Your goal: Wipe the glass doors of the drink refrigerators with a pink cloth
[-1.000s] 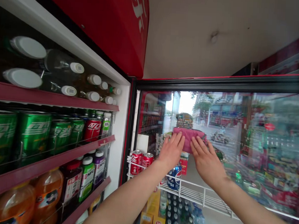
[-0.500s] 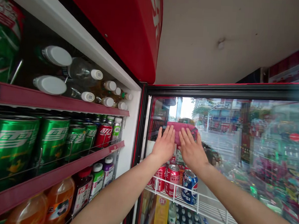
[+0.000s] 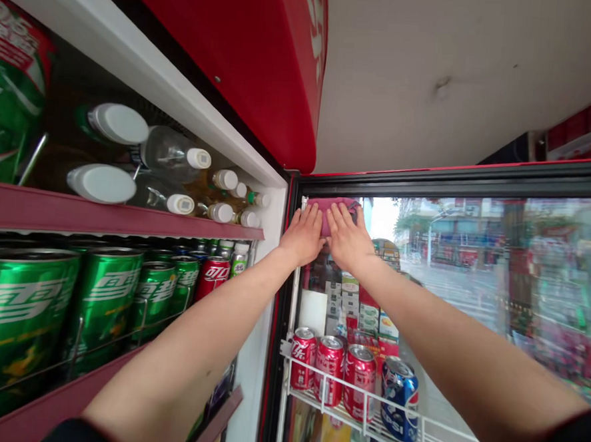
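Observation:
A pink cloth (image 3: 332, 207) is pressed flat against the inside of the fridge's open glass door (image 3: 472, 272), at its top left corner under the black frame. My left hand (image 3: 305, 233) lies on the cloth's left part with its fingers stretched out flat. My right hand (image 3: 347, 237) lies beside it on the right part, fingers also flat and spread. Both hands cover most of the cloth, and both arms reach up from the bottom of the view.
Fridge shelves on the left hold lying bottles (image 3: 174, 155), green cans (image 3: 100, 302) and a red can (image 3: 213, 276). A white wire rack (image 3: 363, 418) on the door carries red cans (image 3: 330, 360) and a blue Pepsi can (image 3: 400, 394). The red fridge header (image 3: 256, 52) hangs overhead.
Both hands slid the pink cloth up and to the left across the glass, from the middle of the pane to its top left corner.

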`<state>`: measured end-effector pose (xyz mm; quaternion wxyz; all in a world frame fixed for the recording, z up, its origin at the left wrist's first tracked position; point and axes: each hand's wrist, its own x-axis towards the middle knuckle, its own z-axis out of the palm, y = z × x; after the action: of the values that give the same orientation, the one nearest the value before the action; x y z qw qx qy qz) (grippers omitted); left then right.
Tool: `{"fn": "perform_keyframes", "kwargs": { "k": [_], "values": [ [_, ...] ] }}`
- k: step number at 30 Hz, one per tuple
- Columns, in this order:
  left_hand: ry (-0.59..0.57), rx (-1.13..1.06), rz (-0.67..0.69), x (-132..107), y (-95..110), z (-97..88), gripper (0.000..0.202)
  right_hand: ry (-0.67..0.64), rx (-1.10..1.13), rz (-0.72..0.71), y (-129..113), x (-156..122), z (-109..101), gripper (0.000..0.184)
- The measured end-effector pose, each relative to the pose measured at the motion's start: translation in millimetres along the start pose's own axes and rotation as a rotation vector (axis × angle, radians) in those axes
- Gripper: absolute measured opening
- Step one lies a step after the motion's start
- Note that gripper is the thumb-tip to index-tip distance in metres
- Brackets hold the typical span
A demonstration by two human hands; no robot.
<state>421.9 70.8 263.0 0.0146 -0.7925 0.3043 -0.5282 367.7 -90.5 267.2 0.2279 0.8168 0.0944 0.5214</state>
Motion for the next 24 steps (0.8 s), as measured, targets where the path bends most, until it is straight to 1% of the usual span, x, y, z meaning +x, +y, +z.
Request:
{"fn": "perform_keyframes", "kwargs": {
  "k": [2, 5, 10, 14, 17, 19, 24],
  "values": [
    [-0.006, -0.002, 0.003, 7.0, -7.5, -2.6, 0.082, -0.017, 0.0, 0.012, 1.4, 12.6, -1.6, 0.071],
    [-0.016, 0.0, 0.003, 11.0, -10.9, -5.6, 0.082, -0.024, -0.007, 0.005, 5.3, 19.4, -1.6, 0.072],
    [0.003, -0.002, -0.022, 11.2, -8.3, -5.9, 0.076, 0.004, 0.008, -0.028, 17.5, 13.0, 0.6, 0.069],
    [0.037, -0.001, -0.03, 15.0, -2.0, -4.5, 0.074, 0.045, 0.0, -0.049, 28.5, 8.0, 2.0, 0.068],
    [0.062, 0.021, -0.032, 19.4, 8.6, -5.4, 0.072, 0.072, 0.0, -0.06, 37.1, 3.3, 1.4, 0.068],
    [0.071, 0.041, -0.023, 22.6, 19.1, -7.3, 0.072, 0.077, 0.009, -0.06, 45.4, -2.2, -0.7, 0.068],
    [0.074, 0.006, -0.017, 33.8, 56.4, -14.3, 0.074, 0.092, 0.015, -0.066, 79.5, -24.7, -8.7, 0.068]
  ]
}}
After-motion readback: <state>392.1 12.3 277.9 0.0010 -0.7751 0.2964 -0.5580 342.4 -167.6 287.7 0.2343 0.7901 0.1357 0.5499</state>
